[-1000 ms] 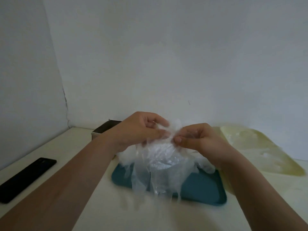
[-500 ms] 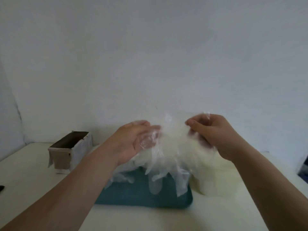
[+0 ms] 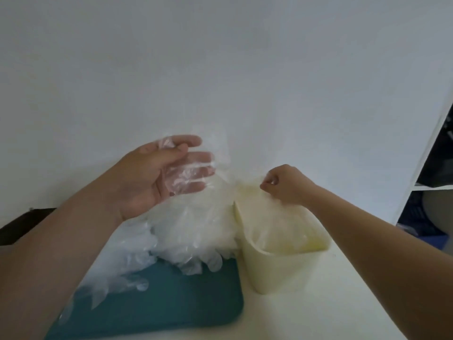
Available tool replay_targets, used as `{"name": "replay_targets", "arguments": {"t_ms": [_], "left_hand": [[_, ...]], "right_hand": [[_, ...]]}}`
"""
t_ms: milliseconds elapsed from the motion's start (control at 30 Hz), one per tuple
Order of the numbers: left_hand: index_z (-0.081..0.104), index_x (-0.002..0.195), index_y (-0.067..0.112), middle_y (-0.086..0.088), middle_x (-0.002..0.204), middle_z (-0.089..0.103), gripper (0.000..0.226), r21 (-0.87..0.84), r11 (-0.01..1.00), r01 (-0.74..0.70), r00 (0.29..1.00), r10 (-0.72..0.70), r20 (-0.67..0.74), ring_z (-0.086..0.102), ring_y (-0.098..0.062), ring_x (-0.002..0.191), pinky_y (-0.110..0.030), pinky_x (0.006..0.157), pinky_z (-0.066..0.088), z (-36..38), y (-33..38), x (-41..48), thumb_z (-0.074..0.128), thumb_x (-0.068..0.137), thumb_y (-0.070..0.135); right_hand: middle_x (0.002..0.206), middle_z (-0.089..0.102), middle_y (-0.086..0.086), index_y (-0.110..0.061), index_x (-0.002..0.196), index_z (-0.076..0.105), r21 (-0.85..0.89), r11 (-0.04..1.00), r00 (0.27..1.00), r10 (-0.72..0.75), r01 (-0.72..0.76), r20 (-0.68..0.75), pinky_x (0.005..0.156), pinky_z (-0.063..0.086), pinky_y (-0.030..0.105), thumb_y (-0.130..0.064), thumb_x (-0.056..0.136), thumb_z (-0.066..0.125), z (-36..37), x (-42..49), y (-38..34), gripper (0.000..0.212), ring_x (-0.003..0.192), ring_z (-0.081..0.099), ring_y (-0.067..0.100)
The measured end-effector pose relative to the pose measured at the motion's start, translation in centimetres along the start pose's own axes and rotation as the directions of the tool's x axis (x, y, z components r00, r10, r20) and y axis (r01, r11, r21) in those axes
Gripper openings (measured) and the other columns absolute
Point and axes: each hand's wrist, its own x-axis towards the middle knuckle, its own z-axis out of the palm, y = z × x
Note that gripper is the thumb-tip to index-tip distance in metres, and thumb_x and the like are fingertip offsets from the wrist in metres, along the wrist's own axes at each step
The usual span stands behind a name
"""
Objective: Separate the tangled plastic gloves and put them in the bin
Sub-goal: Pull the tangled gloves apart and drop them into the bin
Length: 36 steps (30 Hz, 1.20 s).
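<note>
- While the left hand (image 3: pixel 157 175) is held with straight fingers, a tangled clump of clear plastic gloves (image 3: pixel 193 224) is pinched under its thumb, trailing onto a teal rectangular tray (image 3: pixel 183 303).
- A single clear plastic glove (image 3: pixel 269 217) is gripped by the curled right hand (image 3: pixel 286 185) and hangs into a cream plastic bin (image 3: pixel 282 271).

1 head-worn view looks forward and down, close over the table (image 3: pixel 294 315).

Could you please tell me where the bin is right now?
In the head view, the cream bin stands right of centre, just right of the teal tray, below the right hand.
</note>
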Motion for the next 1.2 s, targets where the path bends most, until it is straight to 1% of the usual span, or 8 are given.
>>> {"name": "replay_targets", "arguments": {"t_ms": [233, 333, 400, 600, 733, 833, 933, 1200], "left_hand": [[0.068, 0.112, 0.016, -0.011, 0.112, 0.079, 0.020, -0.014, 0.999, 0.038, 0.992, -0.036, 0.118, 0.079, -0.027, 0.090, -0.034, 0.065, 0.065, 4.6, 0.2, 4.1, 0.048, 0.108, 0.012], [0.066, 0.109, 0.011, -0.013, 0.103, 0.080, 0.015, 0.046, 0.993, 0.112, 0.989, -0.116, 0.096, 0.080, -0.025, 0.082, -0.040, 0.076, 0.064, 6.7, -2.2, 7.3, 0.053, 0.106, 0.005], [0.065, 0.103, 0.009, -0.011, 0.084, 0.078, 0.015, 0.109, 0.978, 0.180, 0.981, -0.186, 0.049, 0.075, -0.016, 0.059, -0.027, 0.055, 0.062, 8.1, -4.1, 8.8, 0.056, 0.103, -0.003], [0.058, 0.105, 0.001, -0.015, 0.060, 0.053, 0.030, 0.332, 0.908, 0.257, 0.966, -0.240, -0.090, 0.049, -0.018, 0.030, -0.017, 0.036, 0.035, 10.7, -9.8, 11.3, 0.043, 0.094, -0.023], [0.058, 0.092, 0.011, -0.011, 0.080, 0.050, 0.028, 0.375, 0.882, 0.285, 0.958, -0.248, -0.144, 0.056, -0.021, 0.050, -0.032, 0.052, 0.041, 10.7, -11.5, 11.8, 0.068, 0.083, -0.014], [0.062, 0.092, 0.013, -0.009, 0.101, 0.066, 0.024, 0.362, 0.899, 0.247, 0.962, -0.181, -0.206, 0.066, -0.027, 0.088, -0.041, 0.080, 0.055, 9.4, -11.7, 12.4, 0.075, 0.077, 0.001], [0.065, 0.114, 0.020, -0.004, 0.115, 0.067, 0.031, 0.356, 0.917, 0.182, 0.952, -0.075, -0.296, 0.068, -0.020, 0.106, -0.039, 0.103, 0.056, 7.4, -10.6, 11.7, 0.070, 0.087, 0.005], [0.072, 0.112, 0.020, -0.002, 0.110, 0.076, 0.023, 0.408, 0.908, 0.090, 0.969, 0.015, -0.247, 0.075, -0.017, 0.102, -0.038, 0.100, 0.059, 2.7, -8.9, 4.7, 0.075, 0.092, 0.010]], "right_hand": [[0.082, 0.068, 0.001, -0.017, 0.073, 0.063, -0.131, 0.990, 0.997, -0.040, 0.048, 0.066, 0.075, 0.054, 0.036, -0.017, 0.085, 0.067, 1.2, 0.6, 1.2, 0.013, 0.082, 0.066, 0.025], [0.068, 0.073, -0.005, -0.018, 0.085, 0.077, 0.440, 0.897, 0.999, 0.043, -0.036, -0.007, 0.059, 0.055, 0.019, -0.017, 0.096, 0.065, -0.9, -0.2, 1.3, 0.017, 0.063, 0.068, 0.007], [0.084, 0.072, 0.008, -0.006, 0.113, 0.070, 0.696, 0.712, 0.991, 0.131, -0.095, 0.001, 0.054, 0.052, 0.019, -0.002, 0.104, 0.050, -2.9, -0.1, 2.1, 0.023, 0.070, 0.068, 0.020], [0.120, 0.067, -0.002, -0.023, 0.130, 0.065, 0.361, 0.933, 0.961, 0.086, 0.015, -0.264, 0.060, 0.046, 0.015, -0.011, 0.101, 0.052, -6.1, -2.8, 2.1, 0.034, 0.085, 0.062, 0.006], [0.146, 0.057, -0.004, -0.026, 0.144, 0.056, 0.110, 0.994, 0.992, -0.020, 0.006, 0.127, 0.100, 0.044, 0.025, -0.036, 0.105, 0.050, -4.6, -5.7, -1.8, 0.040, 0.125, 0.058, 0.017], [0.168, 0.026, -0.003, -0.034, 0.162, 0.027, -0.195, 0.981, 0.878, 0.079, 0.016, 0.472, 0.118, 0.028, 0.038, -0.055, 0.106, 0.037, -1.8, -6.6, -3.4, 0.060, 0.151, 0.033, 0.025], [0.171, 0.017, 0.000, -0.039, 0.163, 0.012, -0.341, 0.934, 0.836, 0.103, 0.104, 0.539, 0.122, 0.024, 0.046, -0.057, 0.105, 0.038, 2.0, -5.4, -3.2, 0.066, 0.153, 0.028, 0.032], [0.162, 0.039, 0.002, -0.030, 0.159, 0.036, -0.510, 0.833, 0.745, 0.198, 0.215, 0.637, 0.119, 0.030, 0.046, -0.049, 0.104, 0.043, 5.8, -4.1, -2.5, 0.058, 0.147, 0.039, 0.029]]}}
